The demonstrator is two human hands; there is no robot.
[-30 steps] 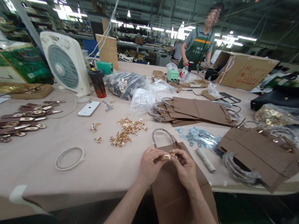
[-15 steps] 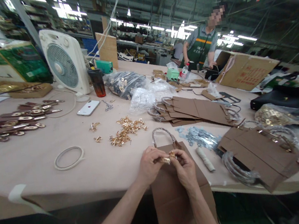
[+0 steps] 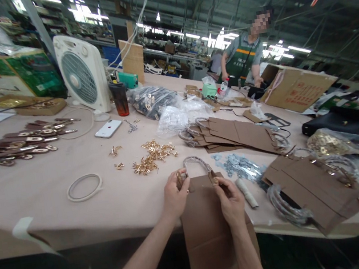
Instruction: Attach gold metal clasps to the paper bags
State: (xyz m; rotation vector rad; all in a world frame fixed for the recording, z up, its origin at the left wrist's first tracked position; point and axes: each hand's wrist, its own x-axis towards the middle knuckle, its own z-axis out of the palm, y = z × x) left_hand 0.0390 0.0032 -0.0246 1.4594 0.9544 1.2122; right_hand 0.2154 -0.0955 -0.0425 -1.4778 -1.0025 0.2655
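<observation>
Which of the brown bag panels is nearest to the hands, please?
The brown bag panel running down between the forearms, with the left hand and right hand at its handle end; the others lie in a farther stack and a right stack.

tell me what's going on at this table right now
A person has both hands on a brown bag piece that hangs over the edge of the table. The fingers of the right hand pinch a small gold fitting by the right end of the handle. The left hand is near its left end; exactly what it grips is unclear. Loose gold fittings lie beyond, and a co-worker stands across the table.
</observation>
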